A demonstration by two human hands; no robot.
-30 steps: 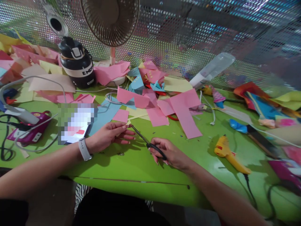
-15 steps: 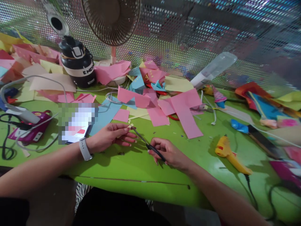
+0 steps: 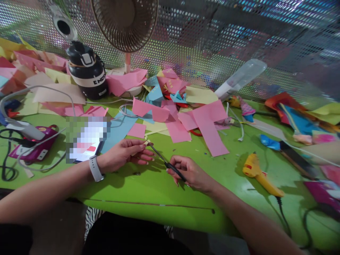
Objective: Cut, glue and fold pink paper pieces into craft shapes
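Head view. Left hand (image 3: 132, 151) above the green bench (image 3: 148, 198), near middle; thumb and forefinger pinch a tiny pale-yellow paper scrap (image 3: 147, 141), its outline too small to make out; other fingers loosely spread. White watch (image 3: 96, 168) on that wrist. Right hand (image 3: 190, 171), just to the right: fingers curled about the dark handles of scissors (image 3: 167, 164). Blades point far and left, tips at the scrap; any gap between blades too fine to tell.

Left of the left hand, a phone (image 3: 91, 141), screen pixelated. Beyond both hands, loose pink paper strips (image 3: 209, 129) overlapping. Well to the right, a yellow glue gun (image 3: 261, 175) on its side, cord running near. Far left, black bottle (image 3: 89, 76); right of it, a fan (image 3: 124, 24) by the perforated screen (image 3: 180, 53).
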